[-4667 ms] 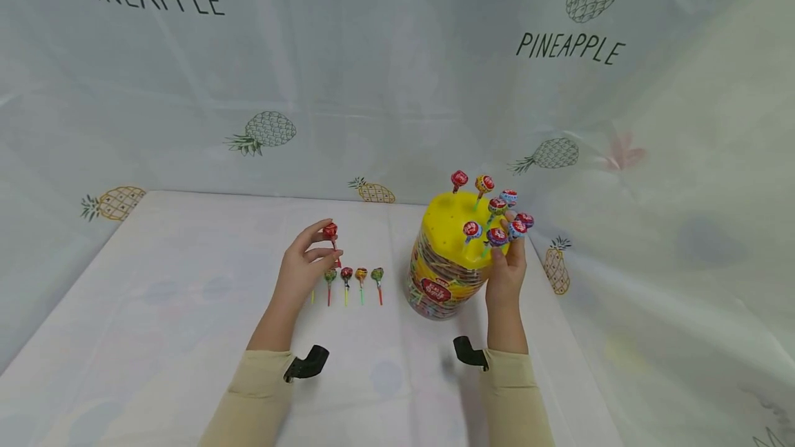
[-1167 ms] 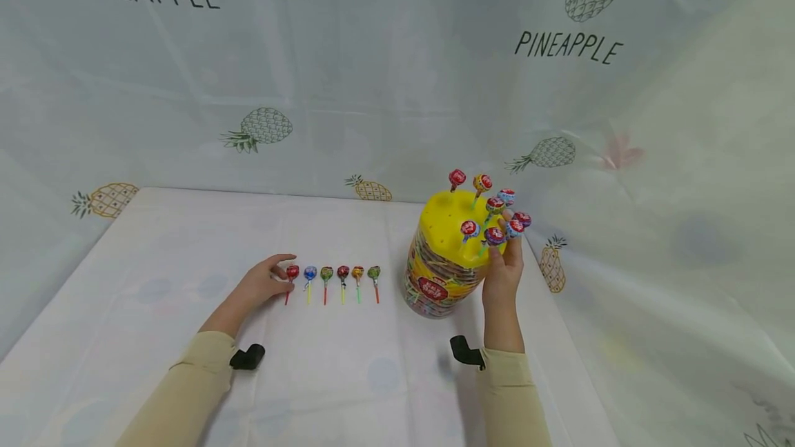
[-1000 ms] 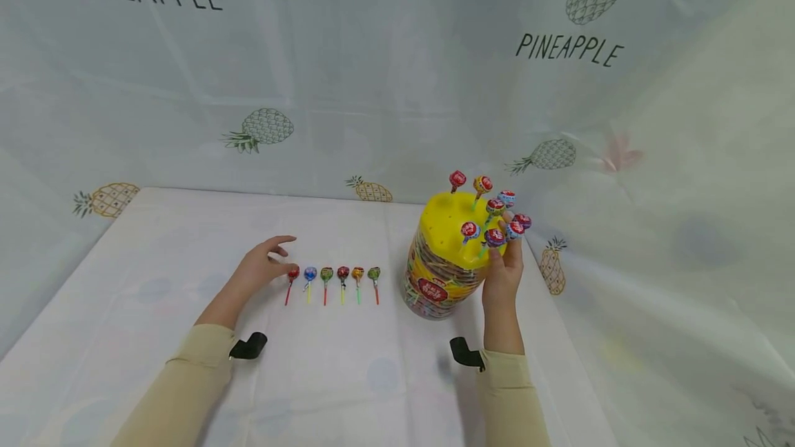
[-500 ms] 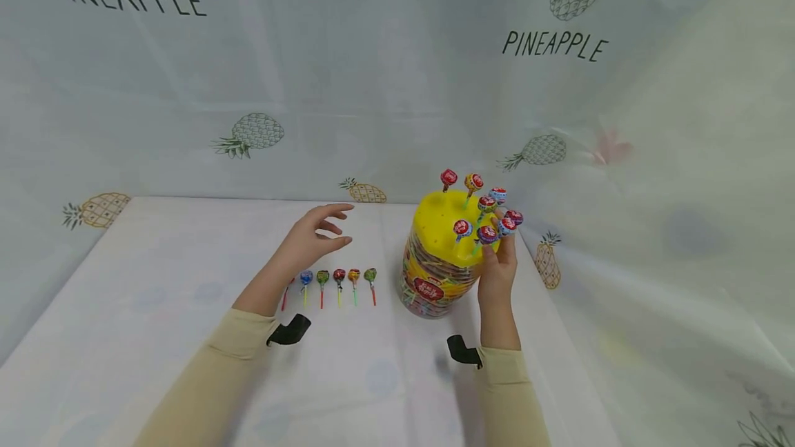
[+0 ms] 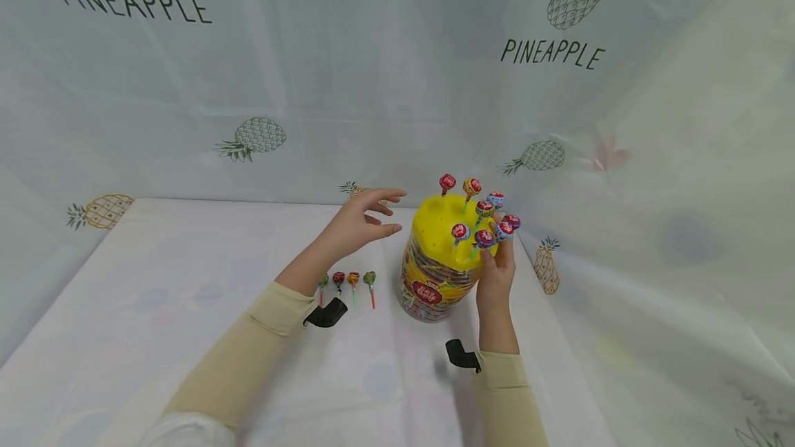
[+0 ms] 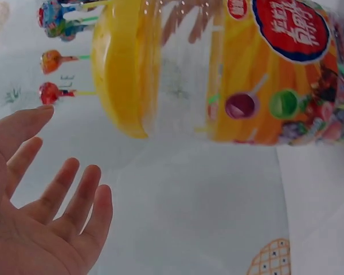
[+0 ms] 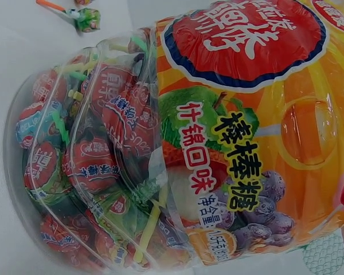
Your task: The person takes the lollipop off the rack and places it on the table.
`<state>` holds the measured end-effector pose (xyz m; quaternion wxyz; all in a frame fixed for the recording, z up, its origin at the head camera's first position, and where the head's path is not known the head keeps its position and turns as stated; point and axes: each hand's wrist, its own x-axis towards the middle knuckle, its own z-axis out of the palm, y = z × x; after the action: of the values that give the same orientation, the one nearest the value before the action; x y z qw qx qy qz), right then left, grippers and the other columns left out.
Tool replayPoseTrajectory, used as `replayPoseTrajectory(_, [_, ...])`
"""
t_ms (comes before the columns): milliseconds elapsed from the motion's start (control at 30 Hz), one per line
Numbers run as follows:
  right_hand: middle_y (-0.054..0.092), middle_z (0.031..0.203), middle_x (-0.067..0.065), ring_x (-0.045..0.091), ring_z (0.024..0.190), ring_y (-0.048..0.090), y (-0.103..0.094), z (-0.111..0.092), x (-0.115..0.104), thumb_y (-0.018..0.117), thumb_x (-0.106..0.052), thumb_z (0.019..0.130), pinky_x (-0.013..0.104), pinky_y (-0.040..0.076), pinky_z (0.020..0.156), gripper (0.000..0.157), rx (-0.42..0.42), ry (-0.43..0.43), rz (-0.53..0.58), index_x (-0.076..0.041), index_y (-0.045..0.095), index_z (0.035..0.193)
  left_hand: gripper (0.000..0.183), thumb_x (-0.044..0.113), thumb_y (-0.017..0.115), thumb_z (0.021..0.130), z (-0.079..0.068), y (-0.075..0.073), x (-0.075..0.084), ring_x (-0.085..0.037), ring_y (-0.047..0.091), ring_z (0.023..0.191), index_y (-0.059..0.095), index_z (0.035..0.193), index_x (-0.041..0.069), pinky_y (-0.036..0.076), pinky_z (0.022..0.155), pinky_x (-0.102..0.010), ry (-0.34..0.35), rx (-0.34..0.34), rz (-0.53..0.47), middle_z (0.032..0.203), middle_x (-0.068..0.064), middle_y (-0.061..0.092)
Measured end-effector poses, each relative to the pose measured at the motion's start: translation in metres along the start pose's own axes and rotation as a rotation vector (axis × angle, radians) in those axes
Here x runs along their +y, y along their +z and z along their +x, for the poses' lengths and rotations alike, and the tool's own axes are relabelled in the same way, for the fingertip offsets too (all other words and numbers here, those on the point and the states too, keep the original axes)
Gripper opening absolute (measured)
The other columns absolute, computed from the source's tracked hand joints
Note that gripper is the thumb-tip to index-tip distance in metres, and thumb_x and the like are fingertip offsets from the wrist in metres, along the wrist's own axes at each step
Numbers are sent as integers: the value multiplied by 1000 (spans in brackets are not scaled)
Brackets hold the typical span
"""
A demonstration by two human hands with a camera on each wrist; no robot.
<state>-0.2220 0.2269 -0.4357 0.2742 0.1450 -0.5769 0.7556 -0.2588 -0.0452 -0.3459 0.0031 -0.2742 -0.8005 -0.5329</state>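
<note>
A clear jar (image 5: 428, 293) of wrapped lollipops, with a yellow lid (image 5: 435, 230), stands on the table. Several lollipops stick up from holes in the lid, among them a red lollipop (image 5: 447, 182) and an orange-yellow lollipop (image 5: 472, 187). My right hand (image 5: 499, 278) grips the jar at the right side of its lid, some fingers hidden behind lollipops. Just left of the lid, my left hand (image 5: 354, 227) hovers with spread fingers, holding nothing. In the left wrist view, its thumb is near a red lollipop (image 6: 48, 93). The jar's label (image 7: 218, 143) fills the right wrist view.
Lollipops lie in a row on the white table (image 5: 205, 336), including a green one (image 5: 370, 277) at the right end. My left forearm covers the row's left part. A pineapple-print curtain (image 5: 373, 74) hangs behind the table.
My left hand set a red lollipop down at the row's left end, let go, then moved right and upward to the jar. My right hand has stayed at the lid.
</note>
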Motion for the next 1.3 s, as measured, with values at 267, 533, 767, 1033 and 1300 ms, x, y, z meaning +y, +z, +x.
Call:
replayPoseTrajectory(267, [35,152,10,28,137,35,-2,0,3,59,-21,98,29,36,107,52,-7,-17,22,-10,43,147,51,17,71,91,17,15,21,-18,55,114,55,139,23,48,95,-39,39,-1,0,134,4,55])
replayPoseTrajectory(533, [38,150,12,29,135,38,-2,0,4,61,-24,97,30,38,106,60,-6,-8,34,-5,37,149,52,21,68,93,32,30,36,-16,52,118,51,142,25,45,98,-38,45,0,-12,139,4,52])
replayPoseTrajectory(767, [37,150,11,29,135,37,-1,0,3,58,-20,99,30,36,107,52,-14,-25,39,-9,42,147,53,23,66,94,41,43,36,-15,50,121,49,143,30,44,100,-40,53,-31,-24,143,9,47])
replayPoseTrajectory(1033, [37,151,10,29,135,37,-1,0,2,57,-18,99,30,36,107,54,-14,-20,55,-5,40,148,55,23,67,94,43,48,36,-15,51,120,48,145,31,44,101,-39,42,-48,-10,145,8,45])
replayPoseTrajectory(1300, [38,150,11,29,135,38,-2,1,4,61,-25,97,30,37,106,55,-2,-8,22,-12,42,148,54,20,68,93,43,50,36,-15,54,116,50,144,27,45,99,-35,48,-15,-27,143,5,47])
